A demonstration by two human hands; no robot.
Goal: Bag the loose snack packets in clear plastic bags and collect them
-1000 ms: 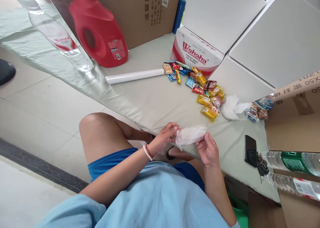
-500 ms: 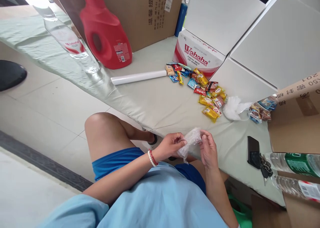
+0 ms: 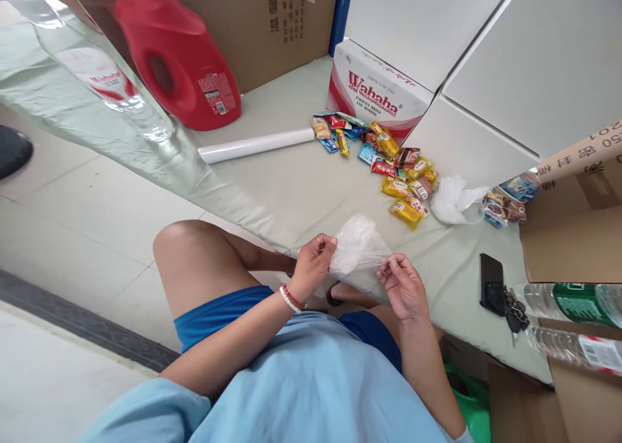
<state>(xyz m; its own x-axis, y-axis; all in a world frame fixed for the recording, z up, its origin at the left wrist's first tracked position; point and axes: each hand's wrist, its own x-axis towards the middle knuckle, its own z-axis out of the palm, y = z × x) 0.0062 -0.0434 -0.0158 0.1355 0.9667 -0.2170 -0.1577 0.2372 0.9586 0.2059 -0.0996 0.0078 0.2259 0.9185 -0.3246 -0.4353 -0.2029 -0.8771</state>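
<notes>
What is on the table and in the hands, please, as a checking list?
Surface: pale green padded table cover, wrinkled.
Job's things: thin clear plastic bag, stretched between both hands.
Clutter: colourful snack packets, white paper roll, red plastic detergent jug, crumpled white bag, black phone, keys, clear water bottles.
Grippers: left hand and right hand pinch the bag's edges.
Cables: nothing seen.
Surroundings: cardboard and white boxes, tiled floor.

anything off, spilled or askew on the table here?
Nothing looks spilled or broken. The snack packets lie in a loose, scattered heap by the white carton, with a crumpled bag beside them. Two water bottles lie on their sides at the right edge. Both hands, left hand and right hand, hold a clear plastic bag.
</notes>
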